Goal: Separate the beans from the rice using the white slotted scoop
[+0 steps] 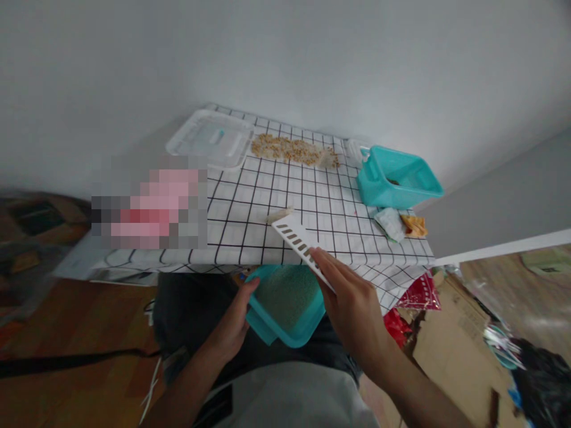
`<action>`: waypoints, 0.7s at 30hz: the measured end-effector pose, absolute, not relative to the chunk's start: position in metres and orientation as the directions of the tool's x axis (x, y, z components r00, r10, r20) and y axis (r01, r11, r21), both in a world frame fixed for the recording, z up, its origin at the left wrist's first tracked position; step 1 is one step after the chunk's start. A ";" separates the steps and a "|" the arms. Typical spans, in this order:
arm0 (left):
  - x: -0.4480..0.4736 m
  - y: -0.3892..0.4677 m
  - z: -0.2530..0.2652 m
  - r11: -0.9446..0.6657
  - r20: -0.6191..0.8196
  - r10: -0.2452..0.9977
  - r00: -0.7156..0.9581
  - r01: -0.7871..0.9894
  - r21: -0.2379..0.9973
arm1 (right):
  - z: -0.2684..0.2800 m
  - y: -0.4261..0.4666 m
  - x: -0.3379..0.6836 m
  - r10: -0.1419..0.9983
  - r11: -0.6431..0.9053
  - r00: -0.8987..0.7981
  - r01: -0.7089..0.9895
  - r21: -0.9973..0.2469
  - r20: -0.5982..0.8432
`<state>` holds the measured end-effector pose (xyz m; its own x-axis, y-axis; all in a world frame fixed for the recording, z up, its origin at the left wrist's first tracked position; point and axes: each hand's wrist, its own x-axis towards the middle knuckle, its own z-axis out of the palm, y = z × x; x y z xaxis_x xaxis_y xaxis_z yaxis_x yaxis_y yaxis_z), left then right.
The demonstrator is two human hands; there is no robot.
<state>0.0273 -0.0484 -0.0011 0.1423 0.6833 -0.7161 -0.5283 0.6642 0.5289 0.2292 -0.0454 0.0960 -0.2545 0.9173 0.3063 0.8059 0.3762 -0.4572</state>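
Observation:
My left hand (237, 321) grips the left rim of a teal plastic tub (295, 337), held over the lap just under the table's front edge. A layer of fine greyish grains (288, 291) covers the tub's inside. In my right hand (345, 291) is a white slotted plastic panel (291, 233), slanting up and left over the table edge. The panel's far end rests by a small pale streak of material (279, 215) on the checked tablecloth (259, 196). The right-hand fingers partly hide the panel's near end and the tub's right side.
A clear plastic lid (214, 137) lies at the back left, beside a strip of scattered yellowish grains (289, 150). At the right stand a second teal tub (397, 178), a crumpled white wrapper (390, 224) and an orange one (414, 226). Cardboard (459, 339) covers the floor at right.

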 end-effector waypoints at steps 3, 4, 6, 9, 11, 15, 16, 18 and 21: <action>0.025 -0.047 -0.004 0.669 -0.720 0.680 0.137 -0.518 0.533 | 0.092 -0.057 0.218 0.914 0.366 -0.244 0.841 -0.398 0.325; 0.024 -0.047 -0.005 0.667 -0.715 0.685 0.141 -0.518 0.536 | 0.090 -0.060 0.214 0.912 0.359 -0.234 0.854 -0.377 0.337; 0.023 -0.046 -0.005 0.662 -0.697 0.697 0.167 -0.523 0.536 | 0.087 -0.064 0.205 0.908 0.340 -0.211 0.877 -0.339 0.362; 0.022 -0.044 -0.004 0.662 -0.670 0.709 0.220 -0.536 0.524 | 0.084 -0.070 0.192 0.905 0.317 -0.185 0.894 -0.316 0.384; 0.022 -0.043 -0.004 0.659 -0.656 0.717 0.235 -0.535 0.528 | 0.087 -0.073 0.187 0.907 0.300 -0.162 0.896 -0.327 0.388; 0.022 -0.042 -0.003 0.653 -0.663 0.720 0.207 -0.525 0.546 | 0.100 -0.071 0.192 0.902 0.288 -0.115 0.877 -0.384 0.415; 0.022 -0.042 -0.003 0.653 -0.671 0.717 0.191 -0.522 0.549 | 0.105 -0.065 0.197 0.897 0.294 -0.106 0.869 -0.398 0.430; 0.022 -0.041 -0.001 0.654 -0.687 0.709 0.162 -0.516 0.554 | 0.113 -0.045 0.211 0.882 0.325 -0.112 0.848 -0.419 0.458; 0.021 -0.040 0.001 0.665 -0.699 0.697 0.158 -0.507 0.549 | 0.118 0.006 0.232 0.836 0.479 -0.259 0.774 -0.415 0.483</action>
<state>0.0212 -0.0404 0.0014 0.1577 0.6975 -0.6991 -0.5070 0.6647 0.5488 0.2317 0.0057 0.1179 -0.2595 0.8364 0.4828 0.7736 0.4793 -0.4145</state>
